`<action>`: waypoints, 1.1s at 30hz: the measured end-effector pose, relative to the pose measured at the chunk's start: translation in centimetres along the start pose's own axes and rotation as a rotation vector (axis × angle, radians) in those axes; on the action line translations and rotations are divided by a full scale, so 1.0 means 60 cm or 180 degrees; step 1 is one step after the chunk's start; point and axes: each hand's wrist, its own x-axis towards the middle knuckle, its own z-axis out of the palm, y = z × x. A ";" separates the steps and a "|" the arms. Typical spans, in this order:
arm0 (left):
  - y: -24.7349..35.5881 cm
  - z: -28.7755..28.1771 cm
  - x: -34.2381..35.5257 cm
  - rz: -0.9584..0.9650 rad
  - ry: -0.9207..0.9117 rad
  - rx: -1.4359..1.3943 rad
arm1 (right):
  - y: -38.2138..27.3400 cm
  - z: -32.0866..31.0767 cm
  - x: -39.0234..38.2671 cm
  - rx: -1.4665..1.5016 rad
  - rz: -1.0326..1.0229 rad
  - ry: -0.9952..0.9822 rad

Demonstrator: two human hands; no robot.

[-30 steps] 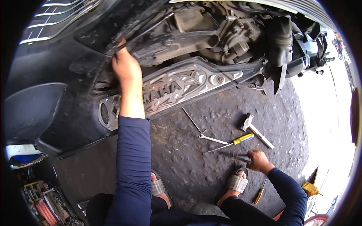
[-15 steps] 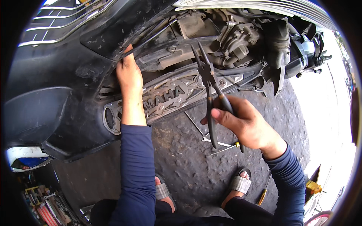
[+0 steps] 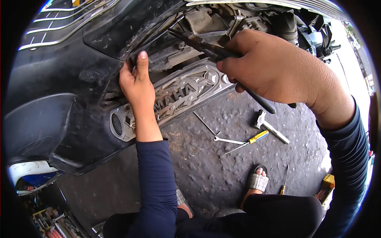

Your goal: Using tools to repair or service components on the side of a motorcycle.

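View from above of a scooter lying on rough dark ground. The left hand [image 3: 137, 85] grips the edge of the black body panel [image 3: 59, 79], fingers curled over it and thumb pointing up, just above the silver patterned footboard plate [image 3: 178, 97]. The right hand [image 3: 278, 69] is closed around the handles of long-nose pliers [image 3: 206, 45], whose tips reach into the exposed engine bay [image 3: 222, 18] under the panel; the hand itself hides most of the handles and part of the engine. On the ground beyond the plate lie a thin metal rod [image 3: 204, 123], a small spanner [image 3: 228, 140], a yellow-handled screwdriver [image 3: 248, 141] and a hammer [image 3: 270, 126], close together. A second screwdriver [image 3: 284, 180] lies beside the sandalled foot [image 3: 257, 182]. A tool tray [image 3: 49, 220] sits at lower left
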 end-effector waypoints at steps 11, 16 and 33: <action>0.105 0.036 -0.061 0.2098 -0.0587 0.1370 | 0.003 -0.035 0.004 0.1668 0.1033 -0.0390; 0.086 0.046 -0.055 0.2133 -0.0760 0.1052 | 0.025 -0.017 0.012 0.1442 0.0113 0.0092; 0.102 0.114 0.043 0.3249 -0.2356 0.1630 | -0.013 0.052 -0.012 0.0333 0.0173 0.0638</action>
